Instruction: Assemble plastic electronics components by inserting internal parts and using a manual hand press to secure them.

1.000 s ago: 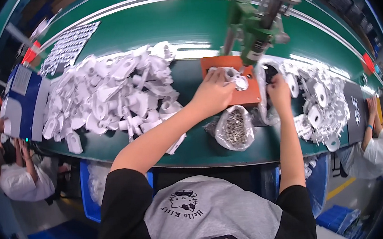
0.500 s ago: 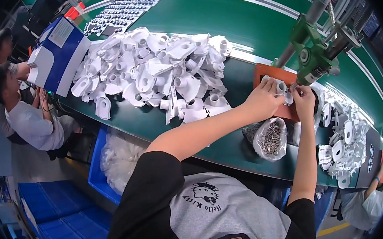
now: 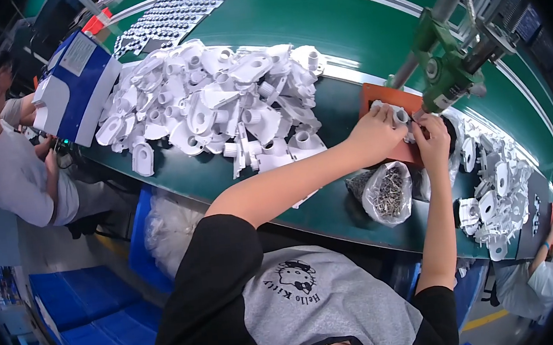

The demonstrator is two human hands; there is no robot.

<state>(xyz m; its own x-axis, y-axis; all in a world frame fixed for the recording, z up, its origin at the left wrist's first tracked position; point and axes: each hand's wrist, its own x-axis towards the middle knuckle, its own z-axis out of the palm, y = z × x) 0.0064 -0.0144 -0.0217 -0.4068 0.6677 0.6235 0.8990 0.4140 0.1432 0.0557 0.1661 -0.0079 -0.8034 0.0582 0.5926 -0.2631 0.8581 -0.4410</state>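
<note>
On the orange base plate (image 3: pixel 394 96) sits a white plastic part (image 3: pixel 400 118) with a short round tube. My left hand (image 3: pixel 378 133) is closed around its left side and hides much of it. The thumb and fingers of my right hand (image 3: pixel 432 137) are pinched together at the part's right side; whatever is between them is too small to make out. Right above both hands stands the green press head (image 3: pixel 448 79) on its steel column. Just in front of the plate is an open clear bag of small metal pins or screws (image 3: pixel 390 191).
A big heap of white plastic parts (image 3: pixel 200 106) covers the bench to the left. More white parts (image 3: pixel 497 194) lie at the right. Beyond the heap is a sheet of small dark pieces (image 3: pixel 172 19). A blue-and-white machine (image 3: pixel 78 85) stands far left, with a person (image 3: pixel 20 170) beside it.
The view has shifted slightly. My left hand remains on the white part, and my right hand stays pinched beside it. The person at the left has raised their head and leaned back.
</note>
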